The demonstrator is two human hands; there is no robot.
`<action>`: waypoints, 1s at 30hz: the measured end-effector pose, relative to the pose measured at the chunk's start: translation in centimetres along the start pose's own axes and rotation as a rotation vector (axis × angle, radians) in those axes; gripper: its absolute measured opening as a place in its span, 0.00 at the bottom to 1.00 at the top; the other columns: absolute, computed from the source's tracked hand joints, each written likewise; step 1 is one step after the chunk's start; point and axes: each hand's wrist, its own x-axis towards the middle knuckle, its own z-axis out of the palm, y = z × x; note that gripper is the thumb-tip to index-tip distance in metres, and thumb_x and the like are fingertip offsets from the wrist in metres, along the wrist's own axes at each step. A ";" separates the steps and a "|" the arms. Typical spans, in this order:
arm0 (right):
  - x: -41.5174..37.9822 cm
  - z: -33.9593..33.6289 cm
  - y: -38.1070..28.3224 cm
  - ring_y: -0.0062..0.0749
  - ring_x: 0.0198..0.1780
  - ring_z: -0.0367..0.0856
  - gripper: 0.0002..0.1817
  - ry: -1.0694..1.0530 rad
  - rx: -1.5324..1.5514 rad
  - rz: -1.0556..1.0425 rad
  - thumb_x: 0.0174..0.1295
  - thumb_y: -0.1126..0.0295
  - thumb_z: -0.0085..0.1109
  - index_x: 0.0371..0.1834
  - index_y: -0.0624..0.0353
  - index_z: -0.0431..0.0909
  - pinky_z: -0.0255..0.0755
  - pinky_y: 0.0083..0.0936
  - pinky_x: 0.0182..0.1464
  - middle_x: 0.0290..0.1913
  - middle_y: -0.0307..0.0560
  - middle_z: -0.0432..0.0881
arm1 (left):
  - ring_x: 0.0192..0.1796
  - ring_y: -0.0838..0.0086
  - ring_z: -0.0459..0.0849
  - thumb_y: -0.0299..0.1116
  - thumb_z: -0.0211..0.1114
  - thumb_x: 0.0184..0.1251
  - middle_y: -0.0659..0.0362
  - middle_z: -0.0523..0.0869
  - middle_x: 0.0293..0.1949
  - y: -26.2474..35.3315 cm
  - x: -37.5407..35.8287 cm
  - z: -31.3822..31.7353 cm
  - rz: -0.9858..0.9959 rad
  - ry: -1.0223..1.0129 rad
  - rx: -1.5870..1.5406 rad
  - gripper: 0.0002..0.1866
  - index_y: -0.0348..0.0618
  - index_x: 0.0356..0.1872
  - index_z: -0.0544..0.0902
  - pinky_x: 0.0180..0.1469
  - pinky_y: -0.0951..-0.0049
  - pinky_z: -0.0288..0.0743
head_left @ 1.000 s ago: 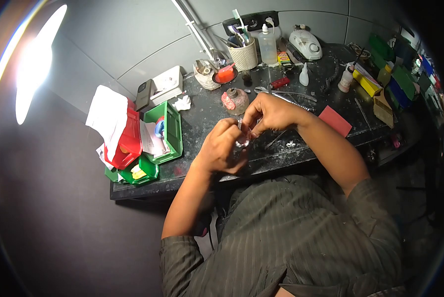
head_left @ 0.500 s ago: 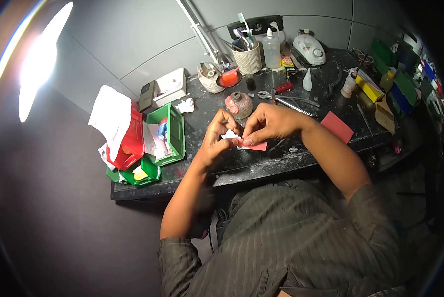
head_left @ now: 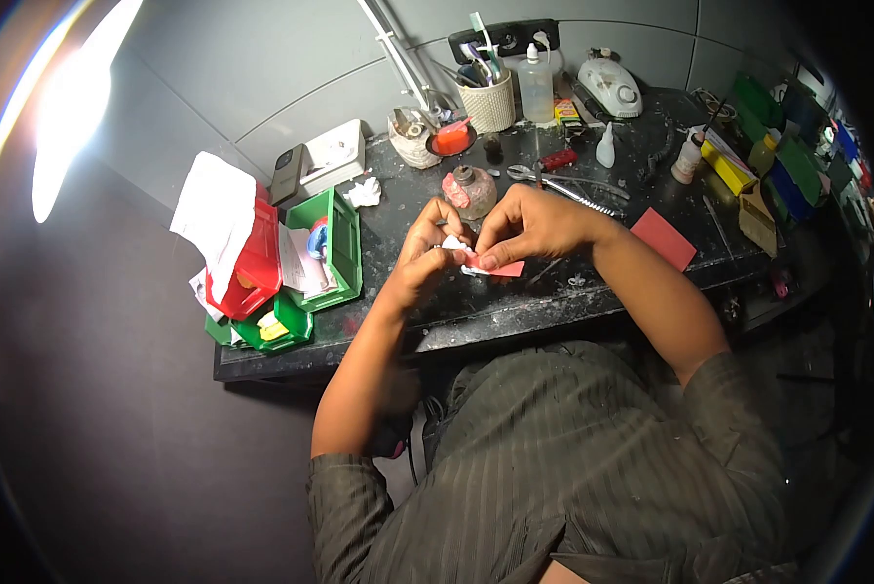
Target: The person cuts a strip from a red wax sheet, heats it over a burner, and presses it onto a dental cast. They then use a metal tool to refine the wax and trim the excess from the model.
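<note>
Fingers of my left hand [head_left: 420, 261] are closed around a small white plaster dental cast [head_left: 452, 242], mostly hidden by the fingers. My right hand [head_left: 539, 232] pinches a strip of pink wax sheet [head_left: 511, 269] between thumb and fingertips, pressed against the cast. Part of the strip sticks out below the right fingers. Just beyond both hands stands a glass spirit burner [head_left: 472, 195] with a pink patch on its side. Another pink wax sheet [head_left: 664, 238] lies flat on the bench by my right forearm.
Green and red bins [head_left: 343, 255] holding papers stand on the black bench [head_left: 515, 326] at left. Behind are a cup of toothbrushes [head_left: 488, 105], a clear bottle [head_left: 534, 90] and a white device [head_left: 609, 89]. Metal tools [head_left: 578, 198] lie beyond my right hand. A bright lamp [head_left: 76, 107] hangs upper left.
The view has shifted slightly. Both hands stay together at the cast; the right thumb and fingers have shifted a little on the pink wax strip.
</note>
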 end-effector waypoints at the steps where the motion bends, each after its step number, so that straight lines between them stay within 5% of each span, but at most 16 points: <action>1: 0.1 0.0 0.2 0.16 0.37 0.82 0.10 0.000 0.003 0.002 0.61 0.70 0.75 0.39 0.67 0.89 0.75 0.19 0.43 0.35 0.40 0.90 | 0.42 0.73 0.81 0.32 0.63 0.54 0.52 0.83 0.39 -0.1 0.0 0.0 -0.003 0.001 -0.002 0.19 0.43 0.46 0.67 0.46 0.75 0.72; 19: 0.4 -0.3 1.1 0.11 0.35 0.78 0.10 -0.060 0.020 0.059 0.67 0.68 0.71 0.42 0.66 0.88 0.71 0.14 0.37 0.36 0.35 0.88 | 0.44 0.69 0.83 0.27 0.61 0.55 0.52 0.83 0.40 -0.7 0.2 -0.4 -0.061 -0.012 -0.090 0.20 0.44 0.49 0.65 0.52 0.69 0.72; 25: 0.3 0.4 0.4 0.26 0.36 0.89 0.11 -0.045 0.258 0.071 0.68 0.69 0.69 0.40 0.70 0.86 0.84 0.24 0.41 0.35 0.47 0.89 | 0.44 0.70 0.83 0.27 0.62 0.60 0.52 0.85 0.41 0.0 0.1 -0.4 -0.122 -0.008 -0.102 0.21 0.43 0.52 0.66 0.54 0.69 0.72; 30: 0.1 0.3 -0.2 0.30 0.34 0.90 0.10 0.062 0.308 0.065 0.67 0.72 0.67 0.39 0.71 0.84 0.85 0.27 0.41 0.34 0.50 0.88 | 0.46 0.73 0.81 0.40 0.69 0.72 0.58 0.81 0.44 -0.1 0.0 -0.1 0.046 0.066 -0.083 0.20 0.45 0.53 0.69 0.52 0.70 0.73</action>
